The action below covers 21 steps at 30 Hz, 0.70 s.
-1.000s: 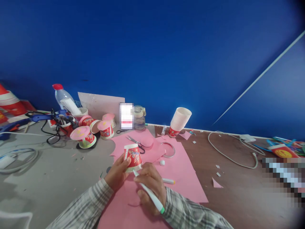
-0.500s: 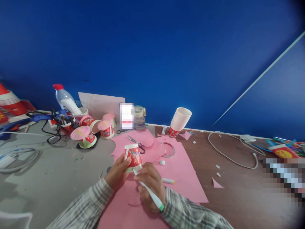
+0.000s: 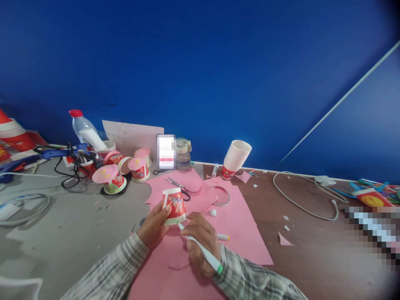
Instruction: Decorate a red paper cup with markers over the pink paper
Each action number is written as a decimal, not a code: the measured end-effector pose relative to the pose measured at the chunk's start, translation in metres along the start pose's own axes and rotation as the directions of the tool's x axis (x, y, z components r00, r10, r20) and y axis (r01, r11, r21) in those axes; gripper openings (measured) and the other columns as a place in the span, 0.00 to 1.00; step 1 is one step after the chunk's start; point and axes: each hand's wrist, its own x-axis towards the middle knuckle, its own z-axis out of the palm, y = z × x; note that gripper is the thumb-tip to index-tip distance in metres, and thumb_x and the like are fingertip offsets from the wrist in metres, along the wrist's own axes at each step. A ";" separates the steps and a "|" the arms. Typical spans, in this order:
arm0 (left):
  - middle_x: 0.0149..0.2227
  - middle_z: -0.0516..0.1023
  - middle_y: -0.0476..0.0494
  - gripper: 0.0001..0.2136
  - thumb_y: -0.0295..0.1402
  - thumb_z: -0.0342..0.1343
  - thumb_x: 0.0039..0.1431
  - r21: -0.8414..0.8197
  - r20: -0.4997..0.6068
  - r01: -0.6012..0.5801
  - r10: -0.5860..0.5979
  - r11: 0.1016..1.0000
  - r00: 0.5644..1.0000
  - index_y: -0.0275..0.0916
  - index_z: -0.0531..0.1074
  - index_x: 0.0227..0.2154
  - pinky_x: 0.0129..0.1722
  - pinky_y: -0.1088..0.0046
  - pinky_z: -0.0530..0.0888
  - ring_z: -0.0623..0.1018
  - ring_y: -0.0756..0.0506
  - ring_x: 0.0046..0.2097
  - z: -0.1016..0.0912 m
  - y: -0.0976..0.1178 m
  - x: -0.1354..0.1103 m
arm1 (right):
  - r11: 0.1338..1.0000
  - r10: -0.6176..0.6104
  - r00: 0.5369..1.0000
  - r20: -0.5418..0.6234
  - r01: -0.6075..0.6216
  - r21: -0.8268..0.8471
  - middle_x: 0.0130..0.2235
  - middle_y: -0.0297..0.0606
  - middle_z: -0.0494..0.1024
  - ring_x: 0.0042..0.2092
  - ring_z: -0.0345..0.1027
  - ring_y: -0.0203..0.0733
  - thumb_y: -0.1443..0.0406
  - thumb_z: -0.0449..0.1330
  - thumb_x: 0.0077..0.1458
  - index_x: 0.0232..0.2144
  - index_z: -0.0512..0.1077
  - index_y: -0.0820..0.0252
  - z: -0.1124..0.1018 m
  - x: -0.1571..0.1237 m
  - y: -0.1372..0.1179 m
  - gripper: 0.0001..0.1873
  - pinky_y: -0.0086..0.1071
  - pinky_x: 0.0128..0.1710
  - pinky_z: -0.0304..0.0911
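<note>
The left sleeve (image 3: 114,263) is long plaid cloth, pale grey and off-white crossed by darker lines. The right sleeve (image 3: 250,271) has the same checks and loose creases. The left hand (image 3: 155,225) and right hand (image 3: 204,239) are bare.

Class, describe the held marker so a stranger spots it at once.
Find the pink paper, then the right hand above it. That hand grips the white marker, whose green end sets it apart from the yellow-ended marker lying nearby.

On my feed, the right hand (image 3: 204,236) has shifted slightly toward the pink paper's (image 3: 246,233) right edge, carrying the green-ended marker (image 3: 210,257). It now hides more of the yellow-tipped pen (image 3: 223,237).
</note>
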 end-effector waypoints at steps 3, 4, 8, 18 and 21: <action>0.28 0.80 0.35 0.16 0.34 0.62 0.37 -0.004 -0.009 0.004 -0.004 1.000 1.000 0.35 0.75 0.33 0.32 0.54 0.70 0.74 0.31 0.35 -0.001 0.000 0.001 | 0.998 0.055 0.998 0.020 -0.055 0.021 0.24 0.36 0.71 0.27 0.68 0.47 0.73 0.52 0.48 0.34 0.71 0.59 -0.002 -0.002 0.001 0.12 0.45 0.34 0.67; 0.28 0.80 0.35 0.16 0.34 0.62 0.37 -0.005 -0.007 0.007 -0.007 1.000 1.000 0.35 0.75 0.33 0.31 0.54 0.70 0.74 0.31 0.35 -0.001 0.000 0.001 | 0.997 0.072 0.997 0.024 -0.073 0.025 0.24 0.37 0.71 0.29 0.68 0.48 0.73 0.52 0.48 0.34 0.71 0.59 -0.002 -0.002 0.001 0.11 0.44 0.34 0.67; 0.27 0.80 0.35 0.16 0.34 0.61 0.38 0.000 0.012 0.012 -0.012 1.000 1.000 0.34 0.75 0.33 0.29 0.56 0.71 0.74 0.30 0.35 -0.002 -0.001 0.002 | 0.997 0.071 0.997 0.011 -0.071 0.022 0.24 0.37 0.71 0.29 0.68 0.48 0.73 0.53 0.49 0.33 0.71 0.59 -0.001 -0.003 0.002 0.11 0.44 0.33 0.67; 0.29 0.80 0.35 0.16 0.34 0.61 0.39 -0.003 0.025 0.015 -0.015 1.000 1.000 0.35 0.74 0.34 0.31 0.54 0.71 0.74 0.32 0.34 -0.003 -0.001 0.002 | 0.992 0.115 0.993 -0.023 -0.114 0.056 0.26 0.38 0.73 0.30 0.68 0.47 0.68 0.53 0.53 0.34 0.72 0.60 -0.003 -0.002 0.000 0.09 0.41 0.32 0.67; 0.29 0.80 0.35 0.16 0.33 0.61 0.40 -0.019 0.047 0.012 -0.011 1.000 0.999 0.35 0.74 0.36 0.33 0.54 0.70 0.75 0.32 0.34 -0.004 -0.002 0.003 | 0.965 0.258 0.965 -0.041 -0.256 0.052 0.30 0.40 0.73 0.31 0.69 0.47 0.67 0.53 0.53 0.36 0.72 0.59 -0.004 -0.003 0.000 0.10 0.39 0.30 0.67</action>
